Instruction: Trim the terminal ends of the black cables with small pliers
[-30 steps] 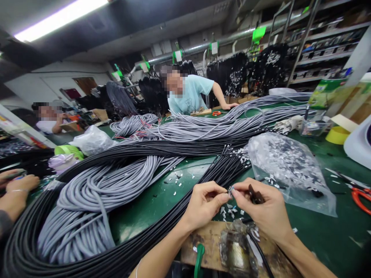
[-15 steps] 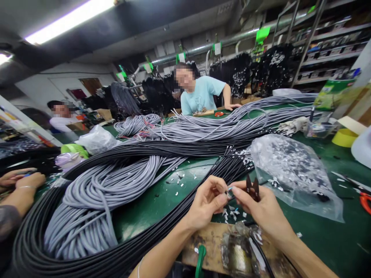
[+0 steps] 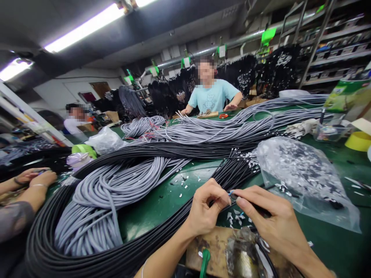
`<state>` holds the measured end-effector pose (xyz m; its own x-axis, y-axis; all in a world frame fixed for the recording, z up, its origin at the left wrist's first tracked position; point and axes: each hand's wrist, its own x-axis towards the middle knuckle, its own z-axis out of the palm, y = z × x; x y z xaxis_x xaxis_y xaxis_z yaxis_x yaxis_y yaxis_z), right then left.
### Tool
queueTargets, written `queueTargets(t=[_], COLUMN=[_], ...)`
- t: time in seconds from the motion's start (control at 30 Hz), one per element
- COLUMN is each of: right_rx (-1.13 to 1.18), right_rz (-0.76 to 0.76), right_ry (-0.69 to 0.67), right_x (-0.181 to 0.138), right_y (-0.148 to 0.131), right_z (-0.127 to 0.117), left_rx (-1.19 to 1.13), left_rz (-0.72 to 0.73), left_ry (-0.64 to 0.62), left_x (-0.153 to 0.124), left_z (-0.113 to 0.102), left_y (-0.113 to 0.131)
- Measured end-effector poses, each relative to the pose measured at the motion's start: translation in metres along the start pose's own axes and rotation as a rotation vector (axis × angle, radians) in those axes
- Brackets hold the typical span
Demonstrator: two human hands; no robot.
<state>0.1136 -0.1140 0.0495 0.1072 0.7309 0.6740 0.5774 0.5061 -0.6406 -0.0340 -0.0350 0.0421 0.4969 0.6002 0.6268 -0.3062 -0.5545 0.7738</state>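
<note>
Over the table, my left hand [image 3: 207, 204] is closed in a pinch on the end of a thin black cable. A small blue wire [image 3: 231, 192] shows at its fingertips. My right hand [image 3: 271, 208] meets it from the right, fingertips pinched close to the blue wire. Under its curled fingers is a dark tool [image 3: 262, 211], mostly hidden; earlier its jaws looked like cutting pliers. Below the hands, a worn wooden board [image 3: 214, 241] carries a grimy metal block [image 3: 242, 251] and a green-handled tool [image 3: 205, 260]. White and blue scraps [image 3: 236, 218] lie just beyond the board.
A long bundle of black cables [image 3: 145, 239] curves around grey cable coils [image 3: 95, 200]. On the right lies a clear bag [image 3: 304, 173] of scraps. Co-worker's hands [image 3: 40, 179] work at the left; another person [image 3: 213, 94] sits opposite, near orange-handled scissors [image 3: 223, 116].
My right hand has turned palm down, and the tool's jaws no longer stick up from it. The view has shifted slightly left. The person opposite has straightened, both hands now on the table.
</note>
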Motion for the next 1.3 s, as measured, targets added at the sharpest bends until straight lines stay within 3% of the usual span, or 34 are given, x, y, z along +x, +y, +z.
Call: queueTargets(t=[0.27,0.33,0.47,0.63,0.77,0.97,1.13,1.2,1.3], right_rx=[-0.066,-0.077,-0.090,-0.020,0.021,0.163,0.001,0.002,0.291], right_rz=[0.023,0.040,0.052,0.032,0.124,0.282,0.144,0.153,0.322], right_ry=[0.000,0.020,0.051,0.020,-0.002,-0.018,0.051,-0.008,-0.204], right_x=[-0.001,-0.002,0.000,0.004,0.002,0.000,0.001,0.000,-0.002], right_y=[0.001,0.002,0.002,-0.003,0.002,0.007,-0.003,-0.001,0.004], right_z=[0.000,0.000,0.000,-0.002,-0.005,-0.002,0.000,0.000,0.001], left_rx=[0.355,0.379,0.160,-0.286,-0.511,-0.389,-0.153,-0.015,0.032], left_rz=[0.271,0.191,-0.192,-0.434,-0.557,-0.608,-0.627,-0.604,-0.581], left_ry=[0.024,0.068,0.088,-0.044,-0.107,-0.044,-0.109,-0.168,-0.278], left_x=[0.000,0.001,0.004,0.006,0.005,0.004,0.004,0.006,0.011], left_z=[-0.003,-0.001,0.004,0.004,0.003,0.010,0.005,0.000,-0.007], left_y=[0.001,0.004,0.010,0.010,0.008,0.010,0.009,0.011,0.017])
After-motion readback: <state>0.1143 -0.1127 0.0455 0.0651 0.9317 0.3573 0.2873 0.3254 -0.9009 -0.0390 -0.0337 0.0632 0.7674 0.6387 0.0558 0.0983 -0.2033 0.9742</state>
